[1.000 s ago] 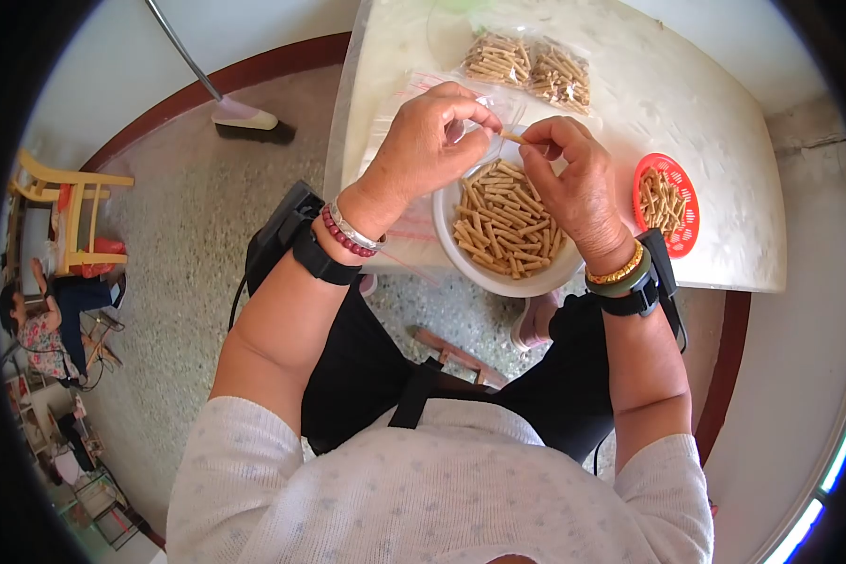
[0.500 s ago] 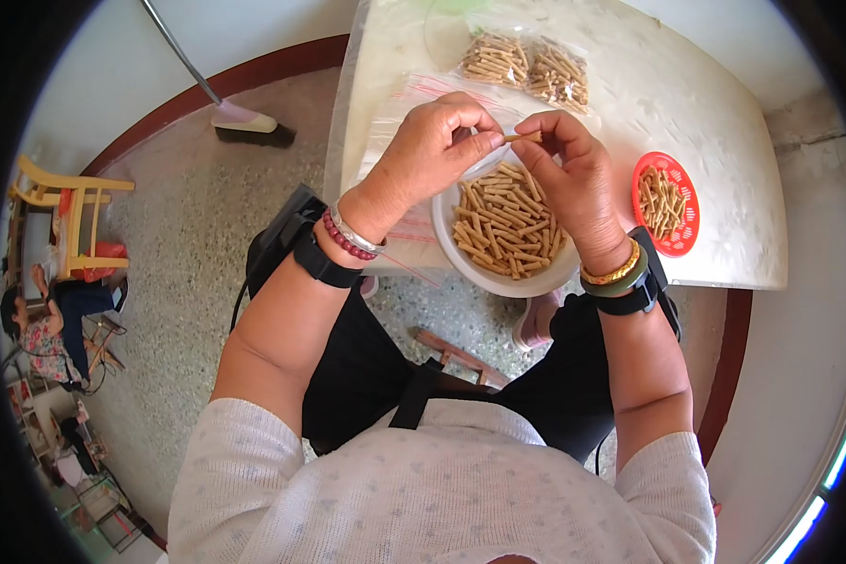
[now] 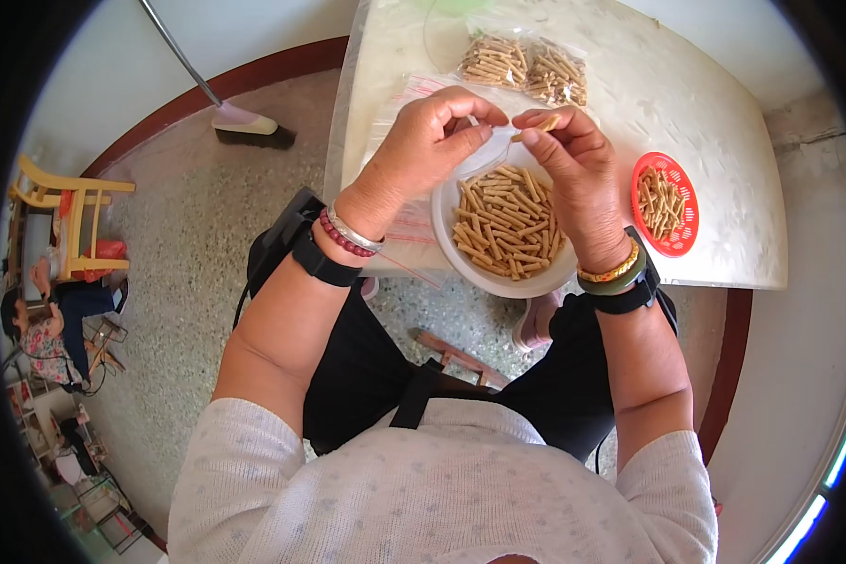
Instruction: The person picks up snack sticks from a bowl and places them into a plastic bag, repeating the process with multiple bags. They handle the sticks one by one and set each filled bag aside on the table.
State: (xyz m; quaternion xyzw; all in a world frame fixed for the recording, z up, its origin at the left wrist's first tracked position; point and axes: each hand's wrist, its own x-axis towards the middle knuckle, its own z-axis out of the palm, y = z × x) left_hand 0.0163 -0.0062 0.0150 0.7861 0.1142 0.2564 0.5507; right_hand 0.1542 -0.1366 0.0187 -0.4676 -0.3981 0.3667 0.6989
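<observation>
My right hand (image 3: 571,155) pinches a short tan stick (image 3: 551,123) between thumb and fingers, and a thin strand hangs near its tip. Facing it, my left hand (image 3: 432,136) has its thumb and index finger slightly apart, with nothing visible between them. Both hands are above the far side of a white bowl (image 3: 512,289). Many similar tan sticks (image 3: 503,226) fill the bowl. On the right, a red plastic basket (image 3: 691,221) holds more of these sticks.
Two clear bags of sticks (image 3: 493,62) lie at the back of the pale table (image 3: 714,122). Flat plastic bags with red lines (image 3: 395,117) are under my left arm. A broom (image 3: 244,122), a wooden chair (image 3: 89,226) and a seated person (image 3: 52,329) are to the left.
My hands have moved slightly apart. The left has let go of the stick, which stays in my right hand and now tilts upward.
</observation>
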